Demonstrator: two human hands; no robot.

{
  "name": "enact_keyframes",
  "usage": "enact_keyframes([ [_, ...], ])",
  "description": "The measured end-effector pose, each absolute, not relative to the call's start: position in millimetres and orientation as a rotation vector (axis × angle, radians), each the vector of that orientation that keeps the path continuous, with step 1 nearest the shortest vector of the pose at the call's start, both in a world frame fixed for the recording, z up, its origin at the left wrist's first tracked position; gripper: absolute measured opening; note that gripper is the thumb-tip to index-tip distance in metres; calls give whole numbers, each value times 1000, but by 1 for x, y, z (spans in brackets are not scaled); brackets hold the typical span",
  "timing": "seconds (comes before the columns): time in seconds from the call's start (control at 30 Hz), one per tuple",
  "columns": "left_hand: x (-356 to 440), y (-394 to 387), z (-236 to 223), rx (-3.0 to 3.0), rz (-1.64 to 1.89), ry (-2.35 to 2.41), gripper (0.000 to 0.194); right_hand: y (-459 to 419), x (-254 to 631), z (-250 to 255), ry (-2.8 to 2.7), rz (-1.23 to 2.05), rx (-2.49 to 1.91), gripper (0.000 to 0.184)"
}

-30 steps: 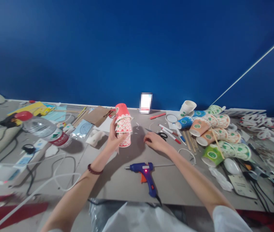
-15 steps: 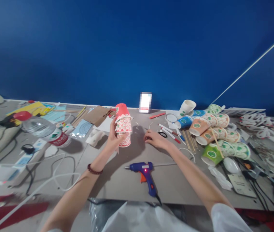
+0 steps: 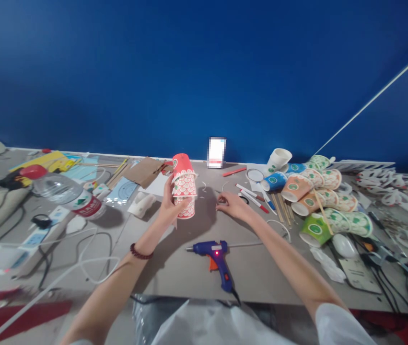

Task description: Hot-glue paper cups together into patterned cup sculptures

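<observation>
A blue wall (image 3: 204, 72) is filling the upper half of the view, and a grey table (image 3: 261, 278) is running along its foot. On the right side of the table, a pile of cups (image 3: 319, 179) in blue, orange and green is lying, most of them on their sides. On the left, a bottle (image 3: 65, 191) with a red cap is leaning at a slant, and a white power strip (image 3: 41, 239) is lying in front of it among cables. The glue gun (image 3: 216, 254) is lying flat near the front edge, its nozzle pointing left and its red lamp glowing. The left hand (image 3: 169, 203) is holding the red stack (image 3: 184, 184) of cups nearly upright over the middle of the table, its thumb pressing on the near side and its fingers wrapping round the left side. The right hand (image 3: 234, 206) is hovering or resting low to the right of the stack, apart from it; its fingers are curling in toward the thumb, though the blur is preventing any firm finding on whether they are pinching something small. Brown cardboard (image 3: 149, 171) is lying behind the left hand, and a lit screen (image 3: 217, 152) is standing against the wall. Sticks (image 3: 282, 210) and pens (image 3: 252, 197) are lying right of the right hand, while scissors (image 3: 245, 199) are lying partly hidden just behind it.
</observation>
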State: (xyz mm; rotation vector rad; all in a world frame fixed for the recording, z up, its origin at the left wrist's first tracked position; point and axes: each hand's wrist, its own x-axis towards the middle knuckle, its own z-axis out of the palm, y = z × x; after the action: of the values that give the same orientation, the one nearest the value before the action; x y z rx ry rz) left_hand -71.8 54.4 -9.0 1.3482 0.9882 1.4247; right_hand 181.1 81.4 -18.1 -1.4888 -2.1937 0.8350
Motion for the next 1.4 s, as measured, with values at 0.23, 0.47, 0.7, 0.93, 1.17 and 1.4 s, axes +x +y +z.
enact_keyframes([
  [0.23, -71, 53, -7, 1346, 1416, 972, 92, 81, 178, -25, -2162, 839, -1515, 15],
  [0.47, -70, 53, -7, 1370, 1416, 977, 92, 80, 175, -25, -2157, 882, -1479, 11],
  [0.7, -71, 54, -11, 1431, 1447, 961, 90, 74, 171, -14, -2167, 949, -1340, 9],
  [0.93, -70, 52, -9, 1473, 1435, 994, 96, 63, 165, 20, -1877, 1175, -1116, 15],
  [1.17, -70, 53, -10, 1544, 1451, 1031, 98, 50, 159, 53, -1727, 1232, -1024, 15],
  [1.4, -71, 52, -9, 1530, 1436, 1021, 97, 50, 153, 73, -1616, 1177, -1071, 15],
])
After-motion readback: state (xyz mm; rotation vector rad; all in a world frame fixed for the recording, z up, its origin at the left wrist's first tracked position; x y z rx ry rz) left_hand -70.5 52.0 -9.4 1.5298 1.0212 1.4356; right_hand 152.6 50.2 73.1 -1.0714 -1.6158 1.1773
